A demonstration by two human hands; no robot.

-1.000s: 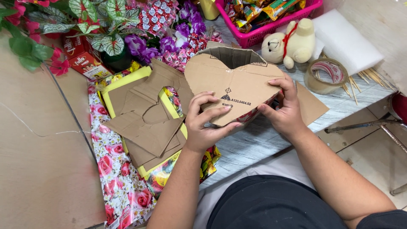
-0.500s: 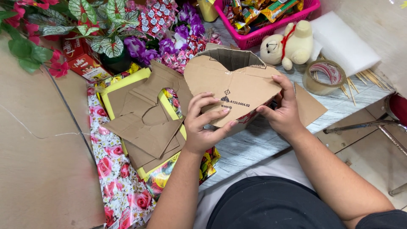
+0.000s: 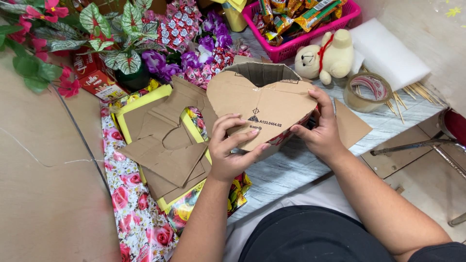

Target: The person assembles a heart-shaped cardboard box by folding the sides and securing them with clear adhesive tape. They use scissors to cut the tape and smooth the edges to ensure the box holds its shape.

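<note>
Cardboard heart point(image 3: 262, 104) is pinched at its near point by left hand point(image 3: 232, 155) and right hand point(image 3: 321, 133), above the table edge point(image 3: 301, 170); it sits unchanged from a second ago, so alignment continues. Cardboard scraps point(image 3: 165, 150) lie left, teddy bear point(image 3: 327, 56) far right

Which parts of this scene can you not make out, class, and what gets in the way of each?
Head view only:
- Inside of the brown heart-shaped cardboard box: covered by its flat heart panel.
- Palms of the left hand and right hand: turned away, against the box.
- Pink plastic basket: cut off by the top edge.
- Flowered wrapping paper: partly under cardboard offcuts.
</note>
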